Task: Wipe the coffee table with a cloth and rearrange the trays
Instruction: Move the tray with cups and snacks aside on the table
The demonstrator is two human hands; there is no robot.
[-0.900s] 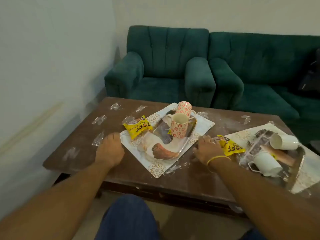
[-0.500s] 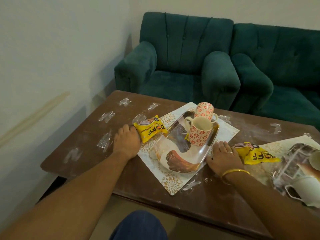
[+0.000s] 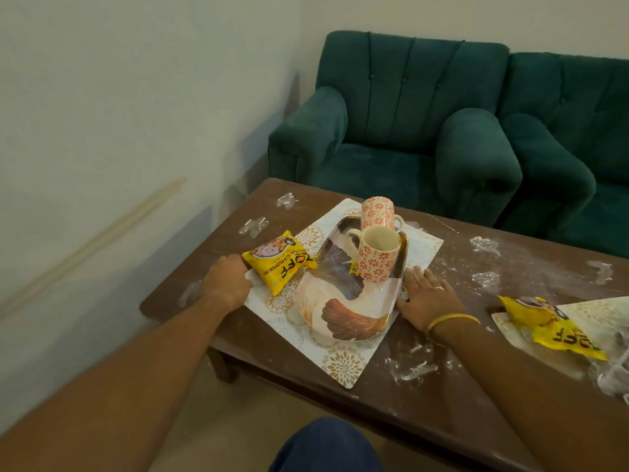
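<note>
Head view: tray [image 3: 340, 301] ran near-to-far, holding two mugs [image 3: 377, 260]; left hand [image 3: 226, 281] gripped the placemat [image 3: 343, 366] corner, right hand [image 3: 429, 298] lay flat.

So the placemat [image 3: 343, 366] sits skewed near the left end of the coffee table [image 3: 459, 386]. The tray [image 3: 340, 301] is on it, with one mug [image 3: 377, 260] upright at the tray's far end, a second mug [image 3: 377, 211] right behind it, and a snack packet [image 3: 280, 264] on the mat left of the tray. The left hand [image 3: 228, 281] is at the mat's left corner and the right hand [image 3: 425, 294] lies flat just right of the tray. At the table's right edge a second packet [image 3: 551, 332] lies partly on another mat [image 3: 599, 311], and an armchair [image 3: 401, 131] stands behind the far edge.
</note>
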